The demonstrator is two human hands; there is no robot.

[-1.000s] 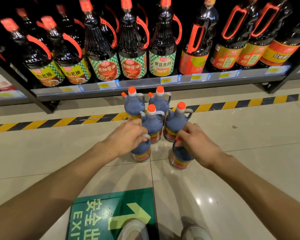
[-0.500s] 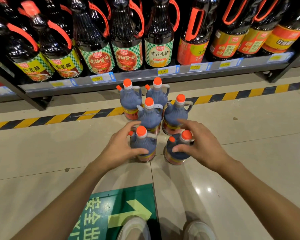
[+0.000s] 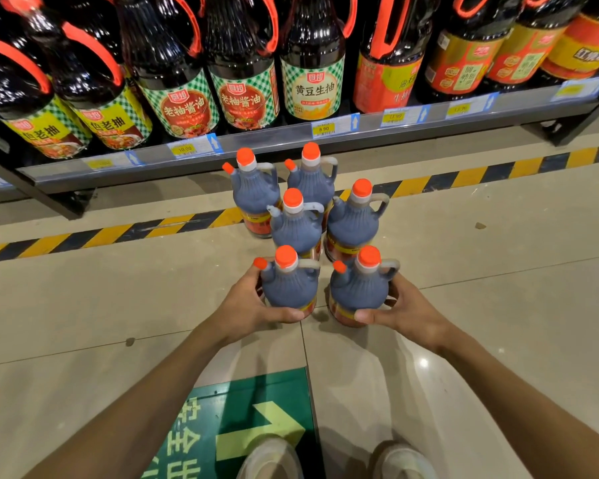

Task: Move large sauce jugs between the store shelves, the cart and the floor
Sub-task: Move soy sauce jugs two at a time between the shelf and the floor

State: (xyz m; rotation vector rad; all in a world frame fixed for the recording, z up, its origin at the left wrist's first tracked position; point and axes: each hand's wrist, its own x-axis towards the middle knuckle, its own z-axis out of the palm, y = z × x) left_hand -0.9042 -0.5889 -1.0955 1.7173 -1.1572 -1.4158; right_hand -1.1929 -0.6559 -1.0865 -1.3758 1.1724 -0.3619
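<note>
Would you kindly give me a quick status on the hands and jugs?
Left hand grips near-left jug; right hand grips near-right jug. Both upright on floor. Four more jugs close behind.

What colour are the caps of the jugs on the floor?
Orange-red, on all six jugs standing on the floor; the head view shows it.

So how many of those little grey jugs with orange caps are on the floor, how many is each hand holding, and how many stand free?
Jug held in left hand: 1
Jug held in right hand: 1
Jugs standing free behind them: 4
Total grey jugs on the floor: 6
</note>
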